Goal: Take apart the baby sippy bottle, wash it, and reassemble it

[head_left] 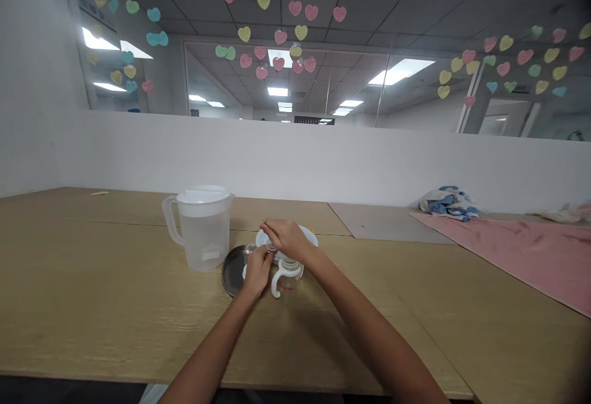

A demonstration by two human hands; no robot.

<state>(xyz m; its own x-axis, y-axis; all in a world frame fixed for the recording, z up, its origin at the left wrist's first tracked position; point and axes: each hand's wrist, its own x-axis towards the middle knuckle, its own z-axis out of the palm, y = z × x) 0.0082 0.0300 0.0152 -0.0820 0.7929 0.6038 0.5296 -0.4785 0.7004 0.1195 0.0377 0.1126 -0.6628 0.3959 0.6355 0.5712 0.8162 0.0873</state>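
Note:
My left hand and my right hand are together over the middle of the table, both closed on a small clear round piece. My right hand is above, with its fingers over the piece; my left grips from below. Just in front of my right wrist stands a clear bottle with an open threaded neck and white curved handles. Under and beside my left hand lies a round dark metal tray. A white plate-like thing sits behind my hands, partly hidden by them.
A translucent lidded pitcher stands left of the tray, its handle pointing left. Farther right are a grey mat, a pink cloth and a crumpled blue and white cloth. A white wall borders the table's back.

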